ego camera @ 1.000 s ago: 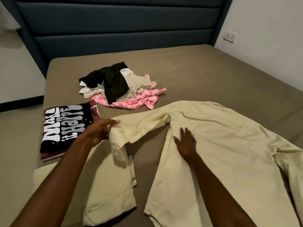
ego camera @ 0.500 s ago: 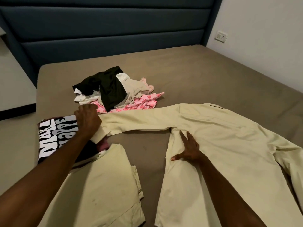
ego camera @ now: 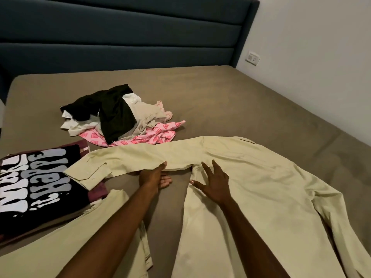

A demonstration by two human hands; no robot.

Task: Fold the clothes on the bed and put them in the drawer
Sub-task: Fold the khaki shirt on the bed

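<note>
A cream long-sleeved shirt [ego camera: 261, 187] lies spread flat on the brown bed [ego camera: 220, 93]. Its left sleeve [ego camera: 136, 155] stretches straight out to the left, and the cuff [ego camera: 86, 173] rests on a folded black printed T-shirt [ego camera: 36, 189]. My left hand [ego camera: 153, 176] is at the sleeve's lower edge near the armpit, thumb on top of the fabric and fingers beneath. My right hand [ego camera: 214, 181] lies flat with fingers spread on the shirt body beside the armpit. An unfolded pile of black, white, beige and pink clothes [ego camera: 120, 119] sits behind the sleeve.
A folded cream garment [ego camera: 60, 237] lies at the near left, under my left forearm. A maroon piece [ego camera: 98, 192] shows under the black T-shirt. The blue padded headboard [ego camera: 120, 37] stands behind the bed. On the white wall at right is a socket [ego camera: 253, 58].
My left hand pulled the sleeve out straight to the left, laid the cuff on the black T-shirt, then slid back to mid-sleeve. My right hand stayed on the shirt body.
</note>
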